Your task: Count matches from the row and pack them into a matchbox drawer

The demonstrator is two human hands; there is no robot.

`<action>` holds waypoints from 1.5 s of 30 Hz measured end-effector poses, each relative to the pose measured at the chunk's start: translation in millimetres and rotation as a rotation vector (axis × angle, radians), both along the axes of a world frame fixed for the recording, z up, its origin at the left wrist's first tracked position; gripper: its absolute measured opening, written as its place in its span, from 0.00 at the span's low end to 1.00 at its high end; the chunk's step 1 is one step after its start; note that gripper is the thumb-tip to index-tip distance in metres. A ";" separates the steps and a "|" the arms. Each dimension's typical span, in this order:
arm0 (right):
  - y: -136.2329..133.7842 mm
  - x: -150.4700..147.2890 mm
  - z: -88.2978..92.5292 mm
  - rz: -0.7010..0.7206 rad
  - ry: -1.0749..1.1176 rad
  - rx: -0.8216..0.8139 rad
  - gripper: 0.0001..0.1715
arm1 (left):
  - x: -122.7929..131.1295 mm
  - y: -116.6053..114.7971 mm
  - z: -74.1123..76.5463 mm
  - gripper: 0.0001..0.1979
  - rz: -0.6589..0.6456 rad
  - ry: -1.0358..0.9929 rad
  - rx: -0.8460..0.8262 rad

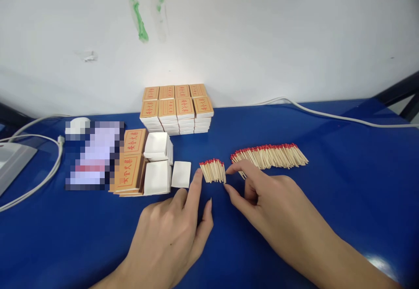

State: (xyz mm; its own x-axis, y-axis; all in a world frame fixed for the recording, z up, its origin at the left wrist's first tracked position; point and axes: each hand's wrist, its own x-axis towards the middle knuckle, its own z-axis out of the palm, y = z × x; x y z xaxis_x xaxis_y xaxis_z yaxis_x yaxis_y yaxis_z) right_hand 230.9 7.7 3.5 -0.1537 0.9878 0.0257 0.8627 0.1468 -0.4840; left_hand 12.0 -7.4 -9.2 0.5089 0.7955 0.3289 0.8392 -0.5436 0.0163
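Two bare hands frame a small bundle of red-tipped matches [213,170] on a blue table [343,201]. The left hand [170,232], open and flat, touches its left edge with the index fingertip; the right hand [262,201] pinches its right edge, holding nothing. Stacked matchboxes [176,108] carry red characters, too small to read.

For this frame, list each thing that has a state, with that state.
small match bundle: gathered, lying flat, red heads away from the person
large match pile: spread in a row, lying flat
left hand: open, fingertip at the bundle's left side
right hand: fingers at the bundle's right side
stacked matchboxes: closed
white inner trays: out of their sleeves
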 end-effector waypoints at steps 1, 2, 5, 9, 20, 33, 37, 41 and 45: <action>0.6 0.0 -0.1 -0.001 0.003 -0.004 0.09 | -0.1 -0.1 -0.4 0.24 0.001 0.000 -0.001; 1.2 0.0 0.0 -0.002 0.007 -0.010 0.09 | -0.1 0.0 -0.7 0.24 0.002 0.002 0.000; 3.2 0.0 0.6 -0.003 0.015 -0.021 0.08 | 0.1 0.5 -1.3 0.24 0.005 0.011 0.000; 4.8 1.0 2.1 0.009 0.025 -0.030 0.08 | 0.2 1.0 -1.7 0.25 0.005 0.022 -0.007; 3.9 4.3 5.2 0.026 0.038 -0.070 0.09 | -0.9 0.8 -1.8 0.25 0.004 0.017 -0.003; 3.3 3.2 3.1 0.036 0.035 -0.044 0.08 | -0.7 1.8 -1.4 0.25 0.001 0.015 -0.007; 3.1 2.7 5.2 0.031 0.050 -0.055 0.08 | -0.9 2.2 -1.8 0.25 -0.002 0.012 -0.011; 3.4 2.5 6.3 0.027 0.038 -0.059 0.10 | -1.3 2.6 -2.0 0.25 0.001 0.011 -0.008; 3.0 2.7 5.7 0.020 0.036 -0.059 0.11 | -2.3 1.7 -2.4 0.26 0.002 0.012 -0.008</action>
State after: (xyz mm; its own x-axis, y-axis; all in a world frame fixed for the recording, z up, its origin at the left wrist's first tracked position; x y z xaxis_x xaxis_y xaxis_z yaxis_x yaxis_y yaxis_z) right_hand 233.5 10.7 9.2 -0.1736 0.9844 -0.0268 0.8415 0.1341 -0.5233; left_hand 9.7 -5.6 -11.5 0.5117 0.7990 0.3159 0.8402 -0.5422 0.0105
